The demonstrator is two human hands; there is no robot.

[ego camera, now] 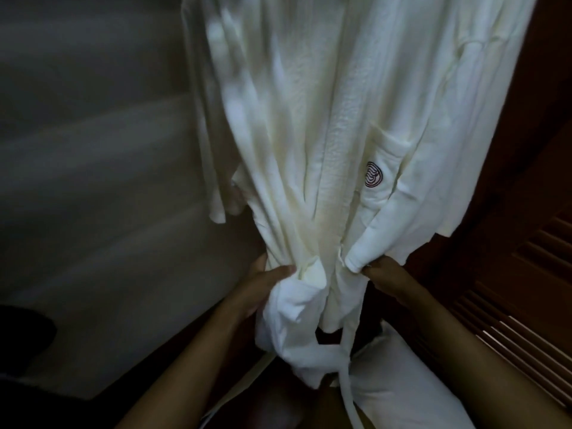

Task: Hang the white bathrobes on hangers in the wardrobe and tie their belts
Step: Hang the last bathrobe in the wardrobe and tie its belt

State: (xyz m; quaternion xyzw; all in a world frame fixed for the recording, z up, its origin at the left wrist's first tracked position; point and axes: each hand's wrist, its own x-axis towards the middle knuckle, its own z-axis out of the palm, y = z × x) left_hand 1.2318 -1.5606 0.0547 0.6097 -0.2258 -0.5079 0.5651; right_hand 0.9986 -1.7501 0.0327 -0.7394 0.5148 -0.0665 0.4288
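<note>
Head view: far left of the hands stands a plain grey wall (93, 150). The left hand (266, 286) reaches up with its fingers and thumb curled into a bunched gather of the white bathrobe (309, 134) at waist height. The robe hangs upright directly above and between both hands. Its long axis runs vertically, collar end up out of view and hem down, and its front faces the camera. Below the left hand the cloth balloons into a loose wad. A narrow belt (346, 342) drops from it, trailing down between the forearms. Up and to the right, a chest pocket carries a round dark-red logo (373, 178). The right hand (387, 277) grips a thick rolled fold at the robe's right side, fingers wrapped round it. Right of that hand is a dark wooden louvred door (510, 305).
</note>
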